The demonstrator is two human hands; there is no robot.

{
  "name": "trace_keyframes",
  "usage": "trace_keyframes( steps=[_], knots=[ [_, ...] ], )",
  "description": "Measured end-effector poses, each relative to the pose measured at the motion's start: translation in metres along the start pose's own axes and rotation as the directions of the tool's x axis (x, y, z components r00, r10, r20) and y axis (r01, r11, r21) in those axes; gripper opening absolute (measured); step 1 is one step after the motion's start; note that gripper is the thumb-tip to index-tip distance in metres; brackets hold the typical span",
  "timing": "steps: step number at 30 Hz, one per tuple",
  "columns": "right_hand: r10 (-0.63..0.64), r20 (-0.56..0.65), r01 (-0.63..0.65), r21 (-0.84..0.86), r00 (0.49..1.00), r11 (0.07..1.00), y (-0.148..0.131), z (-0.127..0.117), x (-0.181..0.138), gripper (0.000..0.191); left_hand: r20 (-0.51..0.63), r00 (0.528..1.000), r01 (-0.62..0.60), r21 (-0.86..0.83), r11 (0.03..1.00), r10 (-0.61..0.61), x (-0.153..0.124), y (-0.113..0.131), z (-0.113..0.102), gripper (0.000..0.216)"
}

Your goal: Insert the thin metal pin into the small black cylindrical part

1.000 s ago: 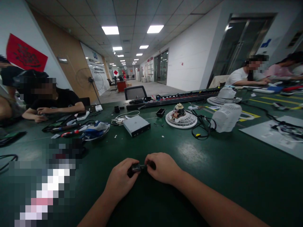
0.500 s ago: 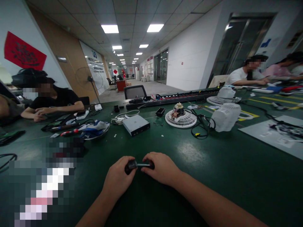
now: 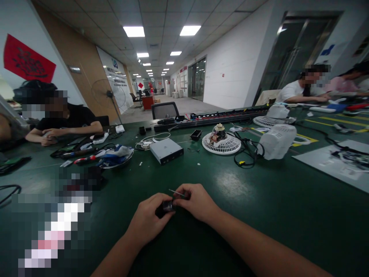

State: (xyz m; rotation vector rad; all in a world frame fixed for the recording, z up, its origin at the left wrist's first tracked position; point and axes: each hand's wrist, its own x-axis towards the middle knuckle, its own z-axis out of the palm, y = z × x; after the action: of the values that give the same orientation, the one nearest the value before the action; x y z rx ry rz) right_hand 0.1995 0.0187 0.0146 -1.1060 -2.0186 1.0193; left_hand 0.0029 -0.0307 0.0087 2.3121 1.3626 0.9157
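Note:
My left hand (image 3: 148, 221) is closed round a small black cylindrical part (image 3: 166, 207) just above the green table (image 3: 259, 215). My right hand (image 3: 196, 202) meets it from the right, fingers pinched on a thin metal pin (image 3: 176, 192) that sticks up and to the left from the fingertips. The two hands touch at the part. What the part is exactly is too small to tell.
Farther back lie a grey drive box (image 3: 166, 150), a white fan grille with a motor (image 3: 221, 143), a white fan housing (image 3: 277, 141), black cables (image 3: 245, 156) and tools at the left (image 3: 86, 156). Other people sit at the left (image 3: 66, 123) and far right (image 3: 300, 92).
The thin pin, level between my hands half a second ago, now points up and left from my right fingers. My left hand has shifted slightly right with the black part.

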Motion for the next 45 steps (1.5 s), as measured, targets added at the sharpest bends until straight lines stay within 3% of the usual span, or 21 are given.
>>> trace_keyframes(
  steps=[3,10,13,17,24,31,37,42,45],
  knots=[
    [0.042,-0.030,-0.044,-0.067,0.999,0.997,-0.001,-0.001,-0.001,0.013,-0.007,0.999,-0.050,-0.001,0.999,0.050,-0.001,0.001,0.001,0.026],
    [-0.096,0.082,0.107,-0.153,0.992,0.982,0.000,-0.004,-0.001,0.009,0.050,0.994,-0.094,-0.025,0.995,0.095,-0.002,0.005,0.000,0.032],
    [-0.032,0.065,0.034,-0.041,0.997,0.999,0.003,-0.003,0.000,0.015,0.006,0.994,-0.106,-0.070,0.992,0.106,-0.002,0.006,0.001,0.025],
    [0.026,0.138,-0.040,0.098,0.990,0.994,0.006,-0.002,0.001,0.014,-0.034,0.991,-0.130,-0.118,0.985,0.126,-0.001,0.007,0.002,0.019],
    [-0.065,0.096,0.083,-0.193,0.993,0.978,-0.004,-0.004,-0.003,0.008,0.024,0.997,-0.070,-0.067,0.995,0.071,0.000,0.005,0.002,0.026],
    [-0.026,0.146,0.062,-0.246,0.989,0.967,-0.004,-0.008,-0.005,0.011,0.025,0.998,-0.056,0.017,0.998,0.056,0.001,0.007,0.009,0.030],
    [-0.010,0.280,0.034,-0.079,0.960,0.996,-0.006,-0.018,-0.005,0.026,0.019,0.999,-0.052,0.128,0.990,0.050,0.000,0.010,0.015,0.028],
    [-0.065,0.182,0.066,0.000,0.981,0.998,0.004,-0.012,-0.003,0.053,0.044,0.993,-0.118,0.185,0.976,0.112,-0.003,0.013,0.014,0.028],
    [-0.042,0.164,0.032,0.062,0.986,0.998,0.015,-0.009,-0.001,0.060,0.096,0.986,-0.156,0.232,0.960,0.137,-0.007,0.015,0.012,0.028]
  ],
)
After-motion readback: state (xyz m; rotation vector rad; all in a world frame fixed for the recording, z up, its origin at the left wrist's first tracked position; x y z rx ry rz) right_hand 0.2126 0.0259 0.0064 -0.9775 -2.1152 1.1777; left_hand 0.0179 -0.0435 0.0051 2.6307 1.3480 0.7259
